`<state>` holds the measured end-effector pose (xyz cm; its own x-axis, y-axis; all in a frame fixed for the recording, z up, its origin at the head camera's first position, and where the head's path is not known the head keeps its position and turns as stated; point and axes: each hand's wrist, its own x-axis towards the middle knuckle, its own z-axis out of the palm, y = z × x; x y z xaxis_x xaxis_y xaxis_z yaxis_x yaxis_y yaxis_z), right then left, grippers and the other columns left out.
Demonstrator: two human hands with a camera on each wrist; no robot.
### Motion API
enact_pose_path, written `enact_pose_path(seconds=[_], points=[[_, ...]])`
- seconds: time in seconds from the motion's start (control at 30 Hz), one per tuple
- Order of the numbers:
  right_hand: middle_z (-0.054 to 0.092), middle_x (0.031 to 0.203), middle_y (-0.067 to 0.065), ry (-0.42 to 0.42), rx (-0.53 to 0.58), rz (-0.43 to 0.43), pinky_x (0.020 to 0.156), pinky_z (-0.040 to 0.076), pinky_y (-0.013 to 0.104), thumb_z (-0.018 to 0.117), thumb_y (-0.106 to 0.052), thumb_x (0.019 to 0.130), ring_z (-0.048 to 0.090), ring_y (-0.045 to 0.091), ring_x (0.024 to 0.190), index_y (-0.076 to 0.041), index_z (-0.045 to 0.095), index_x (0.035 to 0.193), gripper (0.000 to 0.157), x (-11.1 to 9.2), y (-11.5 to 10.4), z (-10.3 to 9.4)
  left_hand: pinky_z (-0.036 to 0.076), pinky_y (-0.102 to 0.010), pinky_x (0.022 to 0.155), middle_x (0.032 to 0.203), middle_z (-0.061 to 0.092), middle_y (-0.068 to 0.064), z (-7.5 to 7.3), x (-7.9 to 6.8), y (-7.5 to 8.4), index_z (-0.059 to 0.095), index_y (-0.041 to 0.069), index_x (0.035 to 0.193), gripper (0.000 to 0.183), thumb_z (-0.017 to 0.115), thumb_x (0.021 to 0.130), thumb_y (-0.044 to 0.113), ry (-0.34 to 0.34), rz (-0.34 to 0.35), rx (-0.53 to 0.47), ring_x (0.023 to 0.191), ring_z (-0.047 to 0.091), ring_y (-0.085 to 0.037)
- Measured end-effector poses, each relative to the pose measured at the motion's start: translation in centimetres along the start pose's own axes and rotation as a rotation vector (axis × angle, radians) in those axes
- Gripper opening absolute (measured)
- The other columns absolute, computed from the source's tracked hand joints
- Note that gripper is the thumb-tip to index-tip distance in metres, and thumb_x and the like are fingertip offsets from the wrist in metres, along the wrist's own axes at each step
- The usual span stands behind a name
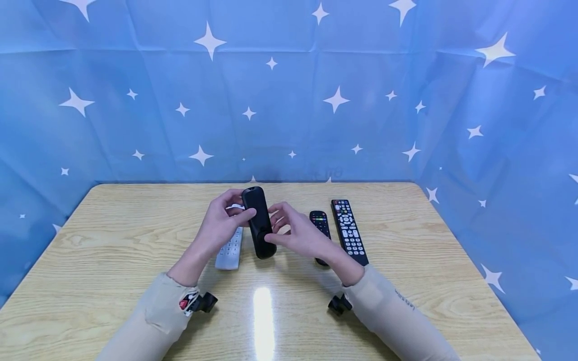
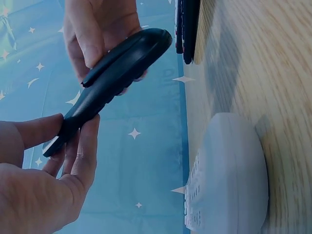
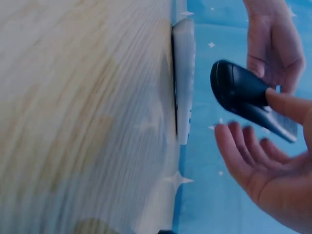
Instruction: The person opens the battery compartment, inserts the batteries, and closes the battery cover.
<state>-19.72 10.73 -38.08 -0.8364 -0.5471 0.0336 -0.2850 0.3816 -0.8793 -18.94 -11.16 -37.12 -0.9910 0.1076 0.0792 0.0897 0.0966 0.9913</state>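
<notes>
My left hand (image 1: 220, 220) pinches a black remote control (image 1: 256, 213) at its far end, thumb on the back and fingers underneath. The remote is raised above the table, back face up. In the left wrist view, one edge of its battery cover (image 2: 109, 61) stands up from the body. The thumb of my right hand (image 1: 300, 233) touches the back at the near end, by that lifted edge. Its other fingers (image 3: 239, 146) are loosely bent below the remote, apart from it in the right wrist view. A white remote (image 1: 230, 248) lies under my left hand, partly hidden.
Right of the hands lie a small black remote (image 1: 319, 223), partly covered by my right arm, and a longer black remote (image 1: 347, 228) with white buttons. The wooden table (image 1: 113, 240) ends at a blue star-patterned curtain (image 1: 280, 125).
</notes>
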Motion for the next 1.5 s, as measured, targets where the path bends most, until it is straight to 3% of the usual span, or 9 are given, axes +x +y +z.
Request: enact_pose_path(seconds=[0.13,0.27,0.67,1.1,1.5], points=[[0.065,0.114,0.008,-0.086,0.025,0.029,0.083,0.058,0.037,0.068,-0.017,0.101,0.065,0.020,0.101,-0.006,0.052,0.136,0.039,-0.1,0.4,-0.2,0.062,-0.039,0.080,0.112,0.061,-0.020,0.0,0.0,0.0,0.055,-0.002,0.137,0.044,0.071,0.096,0.000,-0.005,0.003,-0.012,0.095,0.071,-0.025],[0.065,0.114,0.011,-0.122,0.059,0.030,0.081,0.060,0.038,0.066,-0.018,0.103,0.066,0.022,0.099,-0.005,0.054,0.133,0.035,-0.2,0.7,-0.2,0.062,-0.038,0.078,0.112,0.061,-0.020,0.2,0.1,-0.1,0.056,-0.002,0.136,0.044,0.071,0.095,-0.002,-0.015,-0.002,-0.026,0.094,0.072,-0.025],[0.064,0.112,0.013,-0.145,0.098,0.002,0.080,0.060,0.052,0.064,-0.014,0.104,0.066,0.024,0.097,-0.005,0.052,0.131,0.031,-0.2,0.9,-0.3,0.062,-0.034,0.075,0.112,0.061,-0.020,0.5,0.1,-0.1,0.056,-0.003,0.134,0.042,0.071,0.095,-0.002,-0.016,0.007,-0.041,0.092,0.071,-0.025],[0.065,0.107,0.011,-0.135,0.077,-0.032,0.076,0.060,0.053,0.064,-0.014,0.104,0.066,0.024,0.094,-0.005,0.053,0.129,0.029,-0.2,1.2,-0.2,0.062,-0.035,0.076,0.113,0.061,-0.021,0.6,0.1,-0.3,0.056,-0.003,0.134,0.042,0.071,0.095,0.000,-0.026,0.017,-0.035,0.095,0.071,-0.028],[0.067,0.110,0.007,-0.097,0.022,-0.012,0.075,0.061,0.049,0.065,-0.018,0.103,0.068,0.019,0.091,-0.008,0.056,0.132,0.032,-0.5,1.2,-0.1,0.062,-0.035,0.075,0.112,0.060,-0.020,0.5,0.2,-0.4,0.055,-0.002,0.135,0.044,0.072,0.095,-0.001,-0.015,-0.008,-0.052,0.092,0.072,-0.023]])
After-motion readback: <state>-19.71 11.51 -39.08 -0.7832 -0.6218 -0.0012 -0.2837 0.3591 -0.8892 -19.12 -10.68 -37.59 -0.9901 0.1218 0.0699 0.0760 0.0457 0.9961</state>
